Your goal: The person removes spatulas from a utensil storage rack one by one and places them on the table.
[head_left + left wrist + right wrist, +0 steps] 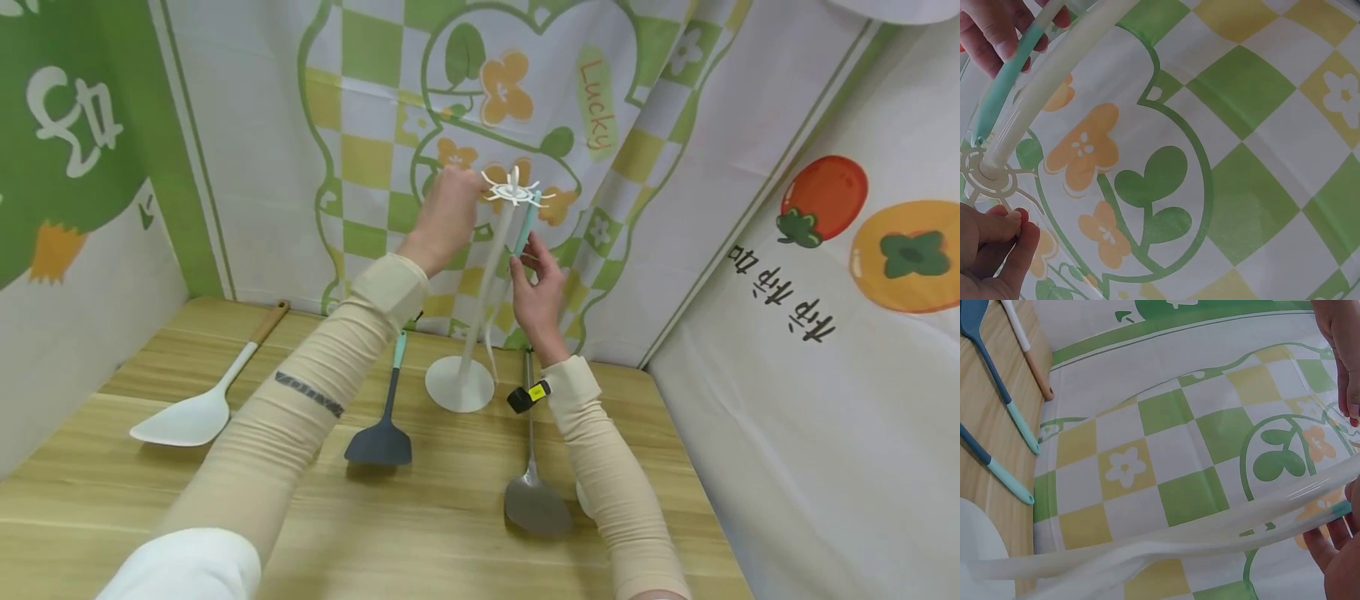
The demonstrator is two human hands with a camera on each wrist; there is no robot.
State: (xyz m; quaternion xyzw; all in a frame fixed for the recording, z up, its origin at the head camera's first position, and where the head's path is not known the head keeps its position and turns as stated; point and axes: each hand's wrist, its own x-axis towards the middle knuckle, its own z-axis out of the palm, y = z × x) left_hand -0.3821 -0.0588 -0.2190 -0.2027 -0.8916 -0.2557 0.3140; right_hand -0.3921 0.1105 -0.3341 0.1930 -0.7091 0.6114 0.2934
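Note:
A white utensil rack [480,300] stands upright on a round base, with a ring of curved hooks [513,192] on top. My left hand [447,218] is at the ring's left side; in the left wrist view its thumb and fingers pinch one hook's end. My right hand [538,292] grips the teal handle [1007,84] of a white-shafted utensil just right of the pole. The handle's tip is up at the hooks; I cannot tell whether it hangs on one. The shaft [1210,545] runs down beside the pole [1229,515]. The utensil's kind is unclear.
On the wooden table [442,542] lie a white turner [187,421] with a wooden handle, a dark turner [380,442] with a teal handle, and a metal turner [536,504]. Something white [585,500] is partly hidden by my right sleeve. A patterned curtain [375,100] hangs behind.

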